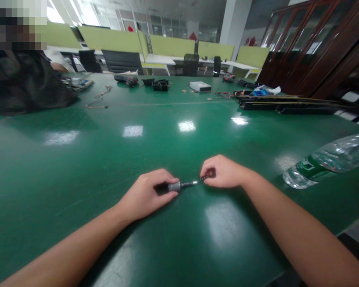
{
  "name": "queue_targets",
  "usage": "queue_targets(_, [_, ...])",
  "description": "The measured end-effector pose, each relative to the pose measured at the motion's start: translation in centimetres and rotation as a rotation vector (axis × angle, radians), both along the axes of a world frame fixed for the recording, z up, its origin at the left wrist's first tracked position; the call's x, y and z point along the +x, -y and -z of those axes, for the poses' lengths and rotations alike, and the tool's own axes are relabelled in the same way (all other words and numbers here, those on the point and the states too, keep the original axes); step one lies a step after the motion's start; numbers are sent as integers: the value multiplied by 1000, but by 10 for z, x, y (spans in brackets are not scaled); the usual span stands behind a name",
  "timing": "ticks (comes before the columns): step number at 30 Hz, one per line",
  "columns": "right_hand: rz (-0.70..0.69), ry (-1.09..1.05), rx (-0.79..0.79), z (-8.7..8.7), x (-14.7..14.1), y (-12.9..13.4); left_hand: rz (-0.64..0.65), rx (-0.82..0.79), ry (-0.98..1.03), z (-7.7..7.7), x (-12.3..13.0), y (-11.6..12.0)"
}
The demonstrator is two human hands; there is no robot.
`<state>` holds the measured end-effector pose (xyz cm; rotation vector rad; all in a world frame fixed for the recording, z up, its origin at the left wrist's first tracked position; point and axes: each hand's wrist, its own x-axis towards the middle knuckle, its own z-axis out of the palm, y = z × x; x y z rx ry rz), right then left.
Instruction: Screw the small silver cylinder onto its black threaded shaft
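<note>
My left hand (148, 193) is closed around the dark handle of a small screwdriver (182, 185), whose silver collar and shaft stick out to the right, lying low over the green table (107, 159). My right hand (223, 172) pinches a small dark part (206, 177) at the tip of the shaft. The two hands sit close together near the table's front edge. What the small part is cannot be made out.
A plastic water bottle (329, 159) lies on its side at the right. Long dark bars (287, 104), a white box (200, 86), tools and a cable (97, 101) lie at the far side. Another person's dark sleeve (24, 83) rests at far left.
</note>
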<state>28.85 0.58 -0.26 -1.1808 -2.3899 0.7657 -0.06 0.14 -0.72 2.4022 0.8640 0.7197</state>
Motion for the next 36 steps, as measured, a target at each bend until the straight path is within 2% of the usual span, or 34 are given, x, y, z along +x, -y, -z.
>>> queue_targets(7, [-38, -24, 6, -1, -17, 8, 0, 5, 2, 0, 0, 0])
queue_targets(15, [-81, -51, 190, 15, -50, 12, 21, 40, -4, -1, 2, 0])
queue_targets(25, [-87, -30, 201, 12, -49, 13, -8, 61, -57, -4, 1, 2])
queue_targets(31, [-92, -28, 189, 11, -49, 13, 84, 65, -10, -2, 0, 2])
queue_targets(36, [-91, -30, 180, 11, -48, 13, 63, 47, -5, -2, 1, 2])
